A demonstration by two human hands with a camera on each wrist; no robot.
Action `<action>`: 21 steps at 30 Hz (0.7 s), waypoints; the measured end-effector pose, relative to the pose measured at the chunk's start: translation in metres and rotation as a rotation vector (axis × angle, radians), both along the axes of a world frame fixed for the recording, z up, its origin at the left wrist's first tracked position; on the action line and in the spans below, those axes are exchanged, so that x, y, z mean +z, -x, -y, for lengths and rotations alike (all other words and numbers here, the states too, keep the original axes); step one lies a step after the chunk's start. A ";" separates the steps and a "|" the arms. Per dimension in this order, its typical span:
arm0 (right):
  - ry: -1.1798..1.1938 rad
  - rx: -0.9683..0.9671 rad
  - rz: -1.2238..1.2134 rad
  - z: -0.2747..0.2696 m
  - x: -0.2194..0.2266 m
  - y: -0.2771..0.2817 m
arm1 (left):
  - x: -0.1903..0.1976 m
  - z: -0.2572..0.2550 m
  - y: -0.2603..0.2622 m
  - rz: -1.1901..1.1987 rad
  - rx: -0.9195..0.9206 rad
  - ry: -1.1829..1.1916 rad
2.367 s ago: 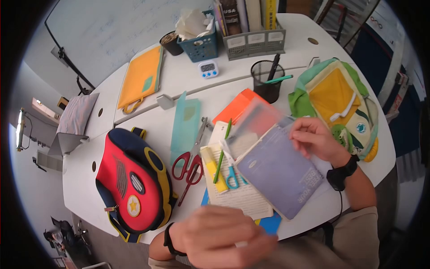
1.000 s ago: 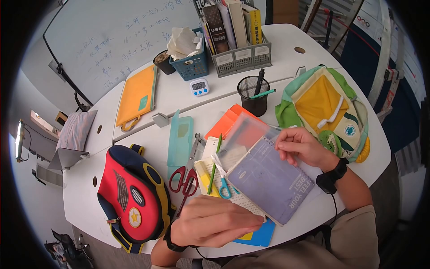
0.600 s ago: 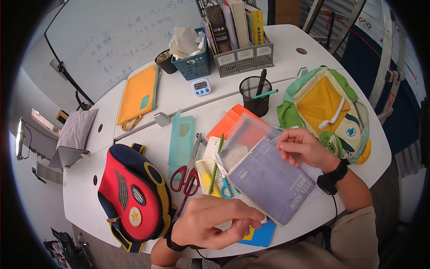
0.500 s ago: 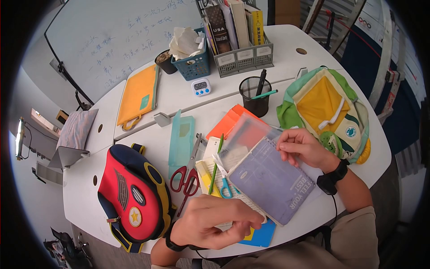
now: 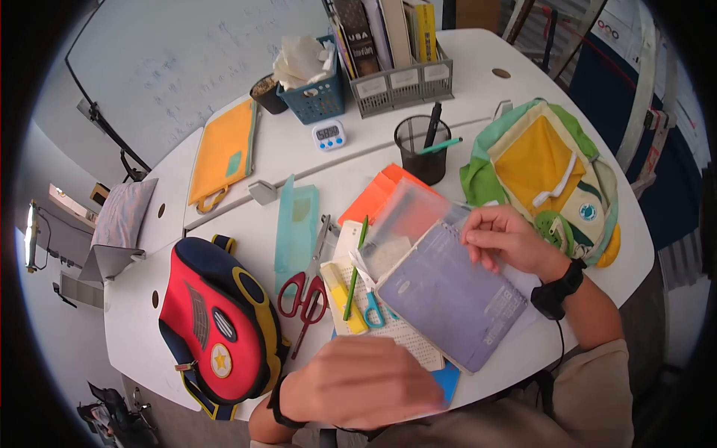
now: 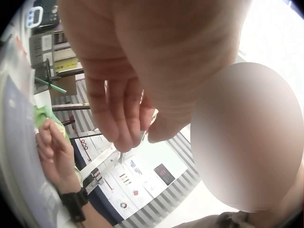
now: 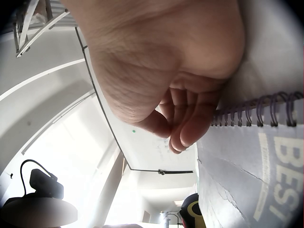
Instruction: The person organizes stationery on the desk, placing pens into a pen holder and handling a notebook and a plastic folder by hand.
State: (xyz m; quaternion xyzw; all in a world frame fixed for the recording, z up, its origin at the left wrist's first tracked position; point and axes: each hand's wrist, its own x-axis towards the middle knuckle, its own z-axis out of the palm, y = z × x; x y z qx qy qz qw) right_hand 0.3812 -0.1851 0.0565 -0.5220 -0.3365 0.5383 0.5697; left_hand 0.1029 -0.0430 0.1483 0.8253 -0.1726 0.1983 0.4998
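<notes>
My left hand [image 5: 366,384] hovers, blurred, over the near table edge, its back turned up. In the left wrist view its fingers [image 6: 121,121] bend loosely towards the thumb, and nothing shows held. Below it lie a printed sheet [image 5: 414,345] and a blue item [image 5: 446,382], partly covered. My right hand [image 5: 504,239] rests loosely curled at the spiral edge of a purple notebook [image 5: 452,299], nothing in its fingers. Left of the notebook are small blue-handled scissors [image 5: 373,310], a green pencil [image 5: 355,280], a yellow stick-like item [image 5: 347,302] and large red-handled scissors [image 5: 305,299].
A red backpack [image 5: 220,328] lies at left, a green-yellow one [image 5: 541,172] at right. Behind are a teal case [image 5: 297,231], an orange folder [image 5: 381,193], a clear sleeve [image 5: 407,213], a mesh pen cup [image 5: 422,160], a timer [image 5: 328,135] and a book rack [image 5: 407,82].
My left hand has rolled so its back faces up and its thumb is hidden in the head view. The right hand stays by the notebook. The head view has shifted slightly.
</notes>
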 end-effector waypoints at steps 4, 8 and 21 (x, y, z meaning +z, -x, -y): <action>0.004 -0.010 0.012 0.000 -0.002 0.001 | 0.005 0.025 -0.005 0.331 0.063 -0.122; 0.000 -0.009 0.004 0.000 -0.003 0.001 | 0.008 0.045 0.001 0.563 0.197 -0.101; 0.004 -0.023 0.031 -0.001 -0.003 0.001 | -0.002 0.036 -0.002 0.758 0.175 -0.092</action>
